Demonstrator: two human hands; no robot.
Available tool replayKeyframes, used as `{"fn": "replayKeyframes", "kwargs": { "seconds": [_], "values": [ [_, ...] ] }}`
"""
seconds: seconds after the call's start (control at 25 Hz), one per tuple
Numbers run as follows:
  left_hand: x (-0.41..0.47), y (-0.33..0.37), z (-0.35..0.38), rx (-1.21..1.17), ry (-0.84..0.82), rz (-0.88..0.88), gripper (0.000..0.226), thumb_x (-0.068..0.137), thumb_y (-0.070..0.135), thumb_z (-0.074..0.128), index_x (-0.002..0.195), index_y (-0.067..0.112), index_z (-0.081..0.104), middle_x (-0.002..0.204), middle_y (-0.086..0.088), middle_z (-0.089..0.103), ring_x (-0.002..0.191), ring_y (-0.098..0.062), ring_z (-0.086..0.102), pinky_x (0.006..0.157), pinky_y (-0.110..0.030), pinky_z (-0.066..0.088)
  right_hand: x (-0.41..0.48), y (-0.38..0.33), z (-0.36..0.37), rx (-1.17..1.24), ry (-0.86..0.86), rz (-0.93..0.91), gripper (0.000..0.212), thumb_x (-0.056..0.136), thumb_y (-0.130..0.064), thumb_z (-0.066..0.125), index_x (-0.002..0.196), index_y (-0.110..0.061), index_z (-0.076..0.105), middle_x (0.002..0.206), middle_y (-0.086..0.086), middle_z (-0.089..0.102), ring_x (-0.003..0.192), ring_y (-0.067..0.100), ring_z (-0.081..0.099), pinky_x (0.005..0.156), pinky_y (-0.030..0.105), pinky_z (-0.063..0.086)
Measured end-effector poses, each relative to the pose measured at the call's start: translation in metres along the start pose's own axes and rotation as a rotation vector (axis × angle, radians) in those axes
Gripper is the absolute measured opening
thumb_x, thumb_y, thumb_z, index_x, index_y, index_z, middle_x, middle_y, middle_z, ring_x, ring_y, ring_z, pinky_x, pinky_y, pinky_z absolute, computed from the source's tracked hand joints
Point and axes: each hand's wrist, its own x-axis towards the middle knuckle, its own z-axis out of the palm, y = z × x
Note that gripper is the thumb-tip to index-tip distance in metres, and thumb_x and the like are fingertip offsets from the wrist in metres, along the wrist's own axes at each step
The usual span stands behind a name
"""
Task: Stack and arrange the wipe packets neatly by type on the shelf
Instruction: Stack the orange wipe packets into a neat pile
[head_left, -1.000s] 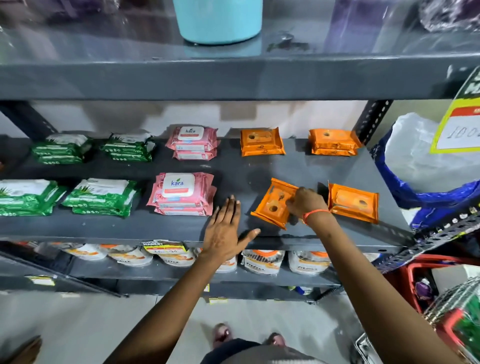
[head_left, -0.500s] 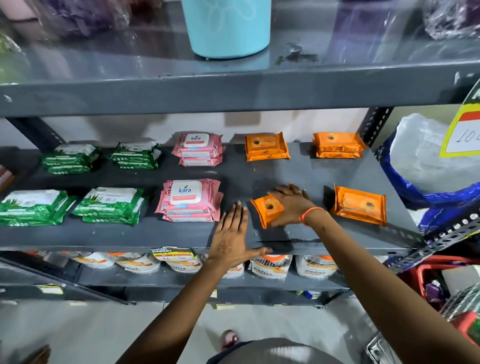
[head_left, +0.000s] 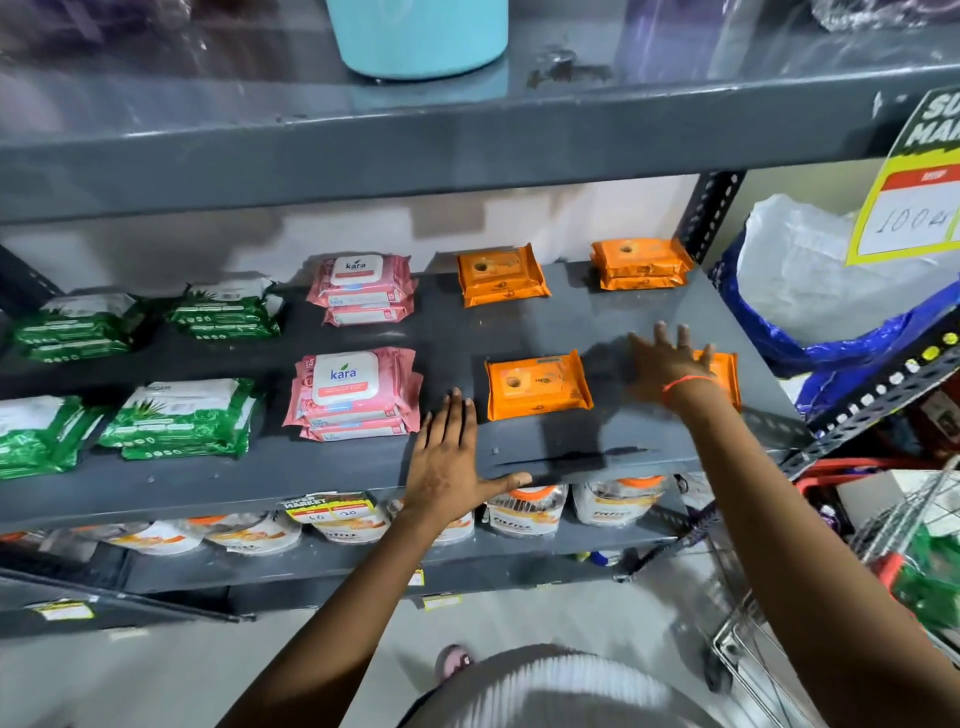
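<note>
On the grey shelf (head_left: 519, 322), an orange wipe packet (head_left: 537, 385) lies flat at the front, free of both hands. My right hand (head_left: 667, 366), fingers spread and blurred, hovers over another orange packet (head_left: 723, 370) at the front right, mostly hiding it. My left hand (head_left: 449, 457) rests flat and open on the shelf's front edge. Two orange stacks sit at the back, one in the middle (head_left: 501, 275) and one at the right (head_left: 640, 262). Pink packet stacks sit at the front (head_left: 356, 392) and back (head_left: 361, 286). Green packet stacks (head_left: 182, 418) fill the left side.
An upper shelf (head_left: 467, 140) with a light blue container (head_left: 421, 34) overhangs. Below, a lower shelf holds white and orange pouches (head_left: 524, 506). A blue and white bag (head_left: 831, 291) and a yellow price sign (head_left: 914, 197) are on the right, with a wire cart (head_left: 831, 613) lower right.
My right hand set the tilted orange packet down flat on the shelf front, let go, and moved right over the neighbouring orange packet. My left hand stayed on the shelf edge.
</note>
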Motion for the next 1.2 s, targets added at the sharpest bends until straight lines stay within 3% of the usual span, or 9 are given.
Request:
{"fn": "replayKeyframes", "kwargs": {
  "seconds": [0.2, 0.32, 0.4, 0.52, 0.68, 0.84, 0.96, 1.04, 1.2],
  "values": [
    [0.001, 0.001, 0.001, -0.005, -0.002, -0.004, 0.126, 0.057, 0.095, 0.009, 0.148, 0.008, 0.003, 0.159, -0.013, 0.0, 0.147, -0.024, 0.0, 0.118, -0.041, 0.001, 0.005, 0.027, -0.011, -0.166, -0.091, -0.021, 0.081, 0.082, -0.025, 0.064, 0.148, -0.033, 0.018, 0.151, 0.012, 0.033, 0.141, 0.038, 0.027, 0.115, 0.066, 0.015],
    [0.0, 0.0, 0.0, 0.007, -0.012, -0.004, 0.126, 0.056, 0.095, 0.004, 0.148, 0.008, 0.001, 0.159, -0.012, -0.003, 0.147, -0.024, -0.002, 0.118, -0.04, -0.002, 0.005, 0.007, -0.022, -0.137, -0.014, -0.027, 0.079, 0.076, -0.047, 0.068, 0.144, -0.03, 0.031, 0.142, 0.018, 0.041, 0.136, 0.043, 0.033, 0.114, 0.066, 0.018],
    [0.0, 0.0, 0.0, 0.011, -0.014, -0.007, 0.126, 0.056, 0.095, 0.005, 0.148, 0.008, 0.001, 0.159, -0.012, -0.002, 0.147, -0.024, -0.002, 0.118, -0.04, -0.001, -0.006, -0.012, -0.03, -0.018, 0.077, -0.054, 0.082, 0.07, -0.062, 0.066, 0.14, -0.03, 0.037, 0.138, 0.019, 0.045, 0.131, 0.043, 0.039, 0.111, 0.06, 0.03],
    [0.001, 0.002, -0.002, 0.01, -0.004, -0.003, 0.128, 0.056, 0.095, 0.007, 0.148, 0.006, 0.006, 0.159, -0.014, 0.003, 0.147, -0.025, 0.003, 0.119, -0.042, 0.004, -0.023, -0.055, -0.032, 0.353, 0.133, -0.108, 0.068, 0.08, -0.057, 0.055, 0.132, -0.013, 0.051, 0.134, 0.025, 0.052, 0.124, 0.042, 0.048, 0.106, 0.047, 0.043],
    [0.0, 0.002, -0.005, 0.014, 0.004, -0.007, 0.128, 0.056, 0.096, 0.008, 0.147, 0.006, 0.011, 0.159, -0.014, 0.007, 0.146, -0.024, 0.006, 0.12, -0.042, 0.009, -0.021, -0.096, -0.019, 0.134, 0.101, -0.116, 0.07, 0.073, -0.07, 0.052, 0.111, -0.013, 0.064, 0.115, 0.015, 0.068, 0.106, 0.035, 0.063, 0.087, 0.036, 0.052],
    [0.0, 0.002, -0.006, 0.007, 0.002, -0.005, 0.13, 0.053, 0.096, 0.006, 0.147, 0.005, 0.01, 0.159, -0.014, 0.006, 0.146, -0.024, 0.006, 0.12, -0.042, 0.006, -0.016, -0.095, -0.013, 0.141, 0.133, 0.019, 0.063, 0.089, -0.064, 0.035, 0.098, -0.011, 0.068, 0.108, 0.013, 0.069, 0.096, 0.031, 0.062, 0.075, 0.032, 0.047],
    [0.0, 0.002, -0.006, 0.003, 0.016, -0.005, 0.129, 0.055, 0.095, 0.007, 0.147, 0.004, 0.013, 0.158, -0.015, 0.009, 0.146, -0.025, 0.008, 0.119, -0.042, 0.008, -0.012, -0.08, -0.024, -0.064, 0.108, -0.146, 0.043, 0.093, -0.023, 0.044, 0.136, -0.015, 0.045, 0.135, 0.018, 0.051, 0.12, 0.039, 0.051, 0.092, 0.042, 0.049],
    [0.0, 0.003, -0.006, 0.017, 0.028, -0.009, 0.129, 0.055, 0.095, 0.006, 0.147, 0.005, 0.014, 0.158, -0.015, 0.011, 0.146, -0.025, 0.011, 0.119, -0.042, 0.01, -0.013, -0.077, -0.026, -0.206, -0.12, -0.342, 0.081, 0.083, -0.004, 0.059, 0.149, -0.027, 0.018, 0.154, 0.015, 0.025, 0.138, 0.04, 0.029, 0.104, 0.05, 0.044],
    [0.0, 0.002, -0.005, 0.016, 0.014, -0.013, 0.13, 0.054, 0.095, 0.004, 0.147, 0.005, 0.012, 0.158, -0.015, 0.01, 0.146, -0.024, 0.009, 0.12, -0.042, 0.01, -0.015, -0.084, -0.009, -0.307, -0.118, -0.566, 0.082, 0.073, -0.022, 0.075, 0.142, -0.026, 0.031, 0.158, 0.006, 0.023, 0.146, 0.028, 0.02, 0.116, 0.051, 0.028]
  ]
}}
